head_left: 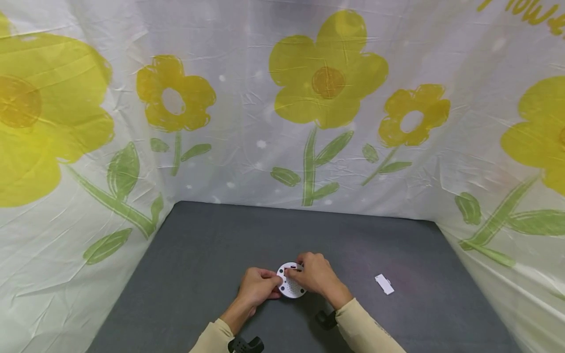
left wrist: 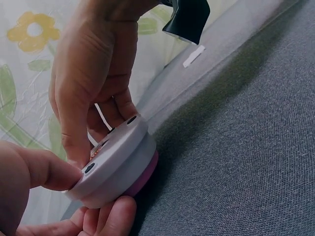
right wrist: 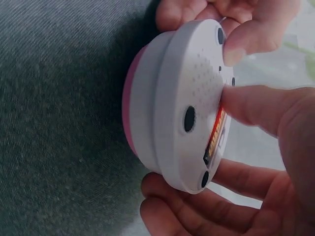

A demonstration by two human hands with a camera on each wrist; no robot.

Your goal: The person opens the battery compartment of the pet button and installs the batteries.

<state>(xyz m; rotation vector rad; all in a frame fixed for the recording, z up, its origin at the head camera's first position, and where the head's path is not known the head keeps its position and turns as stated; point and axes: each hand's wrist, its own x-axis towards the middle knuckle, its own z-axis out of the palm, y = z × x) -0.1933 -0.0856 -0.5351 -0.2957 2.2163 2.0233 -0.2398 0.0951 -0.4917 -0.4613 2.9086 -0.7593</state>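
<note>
A round white device [head_left: 293, 289] is held face down between both hands, a pink part [right wrist: 129, 98] on its underside. Its upturned face shows small perforations and dark round feet [right wrist: 189, 119]. A battery [right wrist: 215, 135] with a red, black and gold wrapper lies in a slot near the rim. My left hand [head_left: 257, 286] pinches the device's left edge, thumb on the face and fingers below. With its thumb [right wrist: 251, 108] pressed at the battery's end, my right hand [head_left: 319, 275] curls its fingers round the far rim.
On the dark grey cloth-covered table [head_left: 220, 235], a small white battery cover [head_left: 384, 284] lies to the right of the hands. A white curtain [head_left: 238, 108] printed with yellow flowers rises along the table's back and both sides.
</note>
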